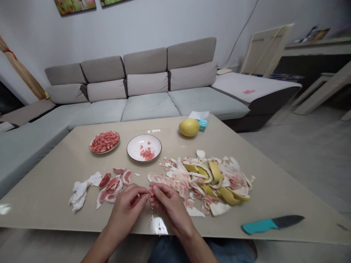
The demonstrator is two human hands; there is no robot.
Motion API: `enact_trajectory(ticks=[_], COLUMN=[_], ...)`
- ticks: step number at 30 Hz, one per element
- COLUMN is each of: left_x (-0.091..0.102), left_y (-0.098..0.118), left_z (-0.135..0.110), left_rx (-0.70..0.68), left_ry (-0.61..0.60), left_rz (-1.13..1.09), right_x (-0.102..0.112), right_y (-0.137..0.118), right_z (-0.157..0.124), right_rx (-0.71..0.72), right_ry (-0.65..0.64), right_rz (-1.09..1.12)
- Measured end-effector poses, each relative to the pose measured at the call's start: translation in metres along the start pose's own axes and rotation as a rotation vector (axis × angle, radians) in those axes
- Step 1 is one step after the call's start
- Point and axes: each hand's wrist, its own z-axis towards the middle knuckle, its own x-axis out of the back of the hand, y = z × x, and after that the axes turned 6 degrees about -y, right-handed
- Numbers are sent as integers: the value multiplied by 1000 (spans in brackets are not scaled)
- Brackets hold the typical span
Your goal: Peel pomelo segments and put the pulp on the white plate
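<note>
My left hand (pixel 131 204) and my right hand (pixel 168 202) meet above the front of the table. Both pinch a small piece of pomelo flesh (pixel 151 191), pinkish and mostly covered by the fingers. Left of my left hand lie several unpeeled pomelo segments (pixel 113 187) with whitish membrane. Beyond the hands, a white dark-rimmed plate (pixel 134 144) bears a few pink pulp pieces (pixel 147 154). Another plate (pixel 96 151) at the back left is heaped with pink pomelo pulp (pixel 104 141). Beside my right hand spreads a pile of peel and membrane (pixel 192 179).
A knife (pixel 271 223) with a teal handle lies near the table's front right. A whole yellow pomelo (pixel 189 127) rests by a tissue box (pixel 202 124) at the back. Crumpled tissue (pixel 83 190) lies on the left. A grey sofa (pixel 149 106) stands behind the table (pixel 274 186).
</note>
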Motion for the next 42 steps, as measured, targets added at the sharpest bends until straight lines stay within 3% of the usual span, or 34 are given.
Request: enact_trajectory(ticks=[10,18,21,27,33,42], left_x=[2,2,2,9,14,19], left_y=[-5,-2,-1,3,8,10], left_z=[2,5,6,9,14,17], left_rx=[-354,-457,-404,-169,5,176], left_ry=[26,93,66,-5,-47,-168], left_rz=[338,357,342,214,44,-200], right_x=[1,-3,-2,-1,-2,0], right_y=[-4,-12,-12,-15,-12,-20], right_z=[-1,-7,-8,-11,-10,-11], right_rx=[45,93,162,285,58,-33], right_ry=[1,-28,-8,-2,-76,-154], right_rz=[-178,-321,-439,-614,-301,-180])
